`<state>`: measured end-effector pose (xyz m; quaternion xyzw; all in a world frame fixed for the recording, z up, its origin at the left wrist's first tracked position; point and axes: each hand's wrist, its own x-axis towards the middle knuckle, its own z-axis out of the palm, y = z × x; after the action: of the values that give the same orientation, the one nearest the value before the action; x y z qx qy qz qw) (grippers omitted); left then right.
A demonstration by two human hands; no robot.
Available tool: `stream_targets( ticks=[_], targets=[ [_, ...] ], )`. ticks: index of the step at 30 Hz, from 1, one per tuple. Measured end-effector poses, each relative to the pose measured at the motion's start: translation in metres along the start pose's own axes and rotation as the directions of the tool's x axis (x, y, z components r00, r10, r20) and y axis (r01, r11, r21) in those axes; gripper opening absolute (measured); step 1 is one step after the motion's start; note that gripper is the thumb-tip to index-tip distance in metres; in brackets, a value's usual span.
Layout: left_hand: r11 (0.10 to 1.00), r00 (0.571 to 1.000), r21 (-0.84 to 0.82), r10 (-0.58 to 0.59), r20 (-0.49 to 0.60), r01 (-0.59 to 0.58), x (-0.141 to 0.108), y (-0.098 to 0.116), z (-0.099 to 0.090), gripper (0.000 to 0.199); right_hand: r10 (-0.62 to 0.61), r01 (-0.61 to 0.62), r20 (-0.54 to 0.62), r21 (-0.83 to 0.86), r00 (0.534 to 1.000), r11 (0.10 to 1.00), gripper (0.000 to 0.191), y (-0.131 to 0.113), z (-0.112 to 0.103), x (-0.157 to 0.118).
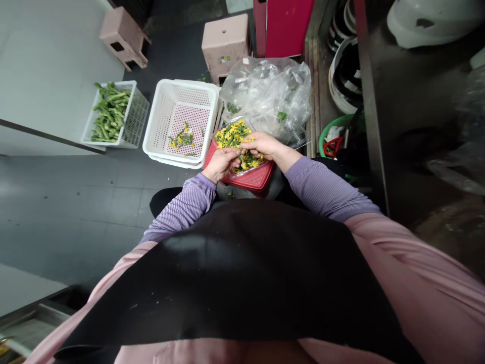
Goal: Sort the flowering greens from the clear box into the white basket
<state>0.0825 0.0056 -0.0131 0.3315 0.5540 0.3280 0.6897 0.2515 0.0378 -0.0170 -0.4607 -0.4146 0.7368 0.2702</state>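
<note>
A single camera, worn on the head, looks forward and steeply down over the black apron [235, 273], which lies nearest and fills the lower middle. The fingers [251, 143] appear farther off, just above the centre. The wide view reaches across the grey floor [113, 174] to pink stools [224, 43] near the top.

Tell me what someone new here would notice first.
Likely the bright yellow-and-green flowering sprigs piled over the red plastic stand near the centre, where the left hand and right hand meet. Next, perhaps the large white perforated plastic basket just left of them in the picture, and the crumpled clear plastic bag beyond the right hand.
</note>
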Motion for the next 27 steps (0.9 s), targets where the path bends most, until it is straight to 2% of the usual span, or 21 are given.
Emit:
stream_targets(
  ticks=[4,7,11,13,16,18,24,27],
  targets=[
    [1.0,1.0,-0.004,0.024,-0.006,-0.025,-0.001,0.0,0.0,0.01,-0.017,0.017,-0.003,0.004,1.0,1.0,0.024,-0.001,0.0,-0.001],
    [0.998,0.998,-0.036,0.053,-0.046,-0.055,0.001,0.0,-0.003,0.007,-0.022,0.025,-0.062,0.052,0.998,0.998,0.023,-0.002,0.0,0.0],
    [0.993,0.99,-0.085,0.073,-0.117,-0.083,0.007,-0.001,-0.009,0.006,0.059,-0.042,-0.112,0.147,0.992,0.988,0.02,-0.002,0.002,0.002],
    [0.992,0.989,-0.091,0.076,-0.128,-0.088,0.009,-0.002,-0.009,0.008,0.127,-0.116,-0.069,0.147,0.989,0.982,0.02,0.0,0.004,0.002],
    [0.99,0.99,-0.107,0.077,-0.119,-0.09,0.008,-0.002,-0.007,0.008,0.148,-0.163,0.115,0.131,0.982,0.978,0.019,0.003,0.006,0.001],
    [0.989,0.992,-0.122,0.069,-0.106,-0.082,0.006,-0.002,-0.005,0.007,0.11,-0.13,0.185,0.097,0.977,0.987,0.021,0.005,0.006,0.0],
    [0.998,0.987,0.001,0.06,-0.152,-0.06,0.002,-0.003,-0.005,0.01,0.082,-0.056,0.134,-0.185,0.988,0.981,0.025,0.006,-0.004,0.002],
    [0.999,0.989,0.018,0.045,-0.138,-0.043,0.001,-0.001,-0.007,0.009,0.07,-0.039,0.13,-0.224,0.989,0.974,0.024,0.004,-0.008,0.002]
  ],
)
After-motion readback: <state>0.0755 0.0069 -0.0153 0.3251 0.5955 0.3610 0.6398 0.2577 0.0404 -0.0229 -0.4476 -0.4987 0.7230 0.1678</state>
